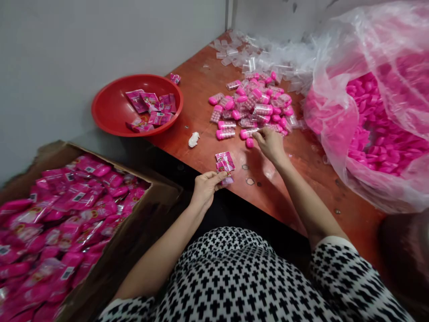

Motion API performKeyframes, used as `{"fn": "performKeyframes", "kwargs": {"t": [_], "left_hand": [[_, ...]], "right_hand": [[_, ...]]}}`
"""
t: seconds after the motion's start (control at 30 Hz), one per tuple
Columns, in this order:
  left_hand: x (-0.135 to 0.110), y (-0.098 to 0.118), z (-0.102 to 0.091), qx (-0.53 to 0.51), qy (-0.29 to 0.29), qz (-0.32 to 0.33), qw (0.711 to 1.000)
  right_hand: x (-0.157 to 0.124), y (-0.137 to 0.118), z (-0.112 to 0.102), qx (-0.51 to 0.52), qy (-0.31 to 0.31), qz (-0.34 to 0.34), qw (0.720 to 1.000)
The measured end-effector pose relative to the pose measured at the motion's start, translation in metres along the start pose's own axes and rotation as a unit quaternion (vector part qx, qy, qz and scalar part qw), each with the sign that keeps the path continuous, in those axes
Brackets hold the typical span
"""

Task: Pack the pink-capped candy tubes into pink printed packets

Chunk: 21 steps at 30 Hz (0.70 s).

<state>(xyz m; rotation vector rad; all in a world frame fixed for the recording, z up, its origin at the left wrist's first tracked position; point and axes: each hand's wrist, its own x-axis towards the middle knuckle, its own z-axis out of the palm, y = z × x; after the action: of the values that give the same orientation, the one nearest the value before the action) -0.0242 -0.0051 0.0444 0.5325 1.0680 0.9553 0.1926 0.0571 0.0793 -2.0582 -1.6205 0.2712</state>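
1. The left hand [205,188] is pinching a small pink printed packet [225,162] between thumb and fingertips, holding it upright just over the near edge of the table [201,152]; the fingers are curling closed around its lower end.
2. The right hand [270,144] is reaching farther out, its fingers partly closed on a clear capsule-shaped container with a pink cap [248,133] at the near edge of the pile of pink-capped containers [254,105]. I cannot tell how firmly it is gripping.
3. A loose pink cap [250,143] is lying on the table just beside that hand.
4. A red bowl [110,107] is sitting at the far left of the table, holding several pink packets.
5. A cardboard box [144,223] at the near left is brimming with pink packets.
6. A clear plastic bag [368,67] on the right is holding a mass of pink caps.
7. A small white crumpled scrap [193,139] is lying between the bowl and the pile.
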Motion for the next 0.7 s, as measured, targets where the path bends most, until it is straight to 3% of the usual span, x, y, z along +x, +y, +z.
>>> {"fn": "performKeyframes", "kwargs": {"t": [0.1, 0.23, 0.33, 0.57, 0.7], "left_hand": [[0.0, 0.003, -0.001, -0.034, 0.022, 0.0, 0.999], [-0.001, 0.009, -0.008, -0.064, 0.024, -0.01, 0.998], [-0.001, 0.015, -0.013, -0.081, 0.037, -0.012, 0.996], [0.004, 0.014, -0.006, -0.166, 0.07, -0.036, 0.983], [0.006, 0.013, 0.0, -0.21, 0.083, -0.039, 0.973]], "right_hand": [[0.02, -0.008, -0.002, -0.164, -0.009, -0.002, 0.986], [0.033, -0.01, 0.002, -0.26, -0.093, -0.161, 0.948], [0.04, -0.001, 0.004, -0.292, -0.142, -0.21, 0.922], [0.045, 0.025, 0.003, -0.259, -0.13, -0.138, 0.947], [0.024, 0.026, -0.009, -0.181, -0.075, -0.072, 0.978]]}}
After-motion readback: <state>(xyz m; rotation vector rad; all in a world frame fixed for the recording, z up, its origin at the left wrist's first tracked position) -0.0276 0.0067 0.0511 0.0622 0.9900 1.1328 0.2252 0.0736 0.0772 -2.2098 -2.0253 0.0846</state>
